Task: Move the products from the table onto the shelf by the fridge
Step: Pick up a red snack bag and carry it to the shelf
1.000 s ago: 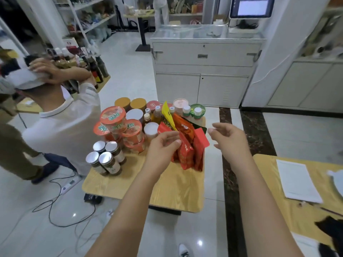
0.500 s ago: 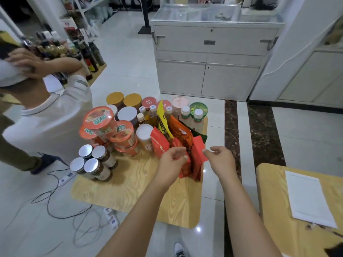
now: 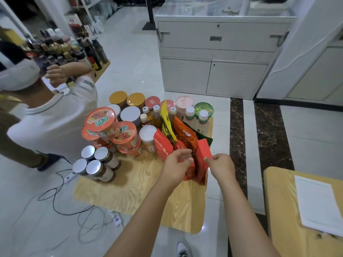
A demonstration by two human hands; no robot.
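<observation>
- The left hand (image 3: 175,165) curls its fingers round a red foil snack pouch (image 3: 189,174).
- The right hand (image 3: 221,166) pinches the edge of a flat red packet (image 3: 204,150) just beside it.
- Both packs stand upright on the pale wooden table (image 3: 130,191), near orange-lidded noodle cups (image 3: 104,123).

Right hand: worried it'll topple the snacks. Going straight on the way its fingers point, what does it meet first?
The upright red packet. Fingertips of the right hand seem at its edge, though contact is unclear.
</observation>
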